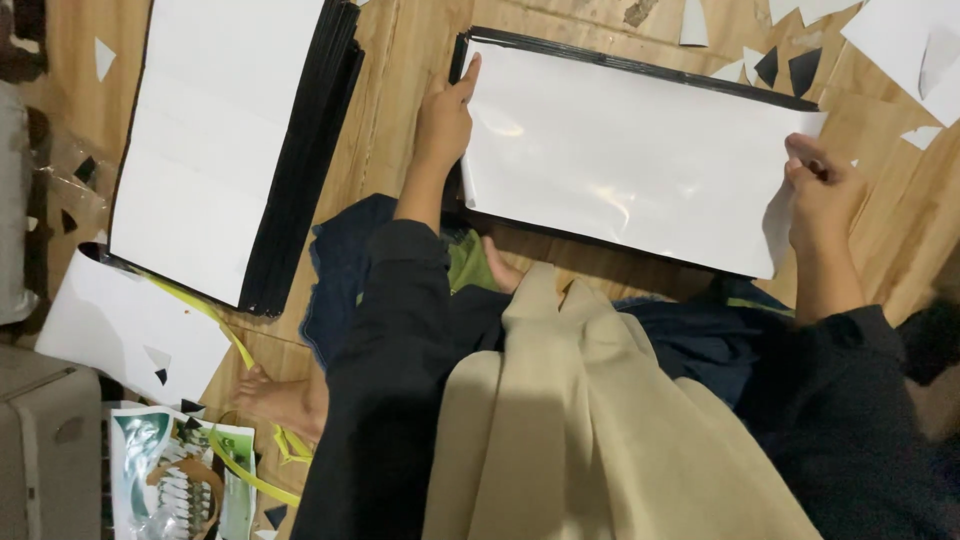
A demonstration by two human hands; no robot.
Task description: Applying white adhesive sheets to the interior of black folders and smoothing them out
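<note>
A glossy white sheet (pixel 620 160) lies on top of a stack of black boards (pixel 640 66) on the wooden floor in front of me. My left hand (pixel 445 118) presses on the sheet's left edge, thumb stretched up along the corner. My right hand (pixel 822 190) pinches the sheet's right edge, which curls up slightly at the lower corner. Both arms wear dark sleeves.
A second, taller stack of black boards topped with white (pixel 215 130) lies to the left. Paper scraps (pixel 780 62) litter the floor at the top right. A loose white sheet (pixel 125 325), yellow strips (pixel 245 465), a printed packet (pixel 160 470) and my bare foot (pixel 285 400) are at lower left.
</note>
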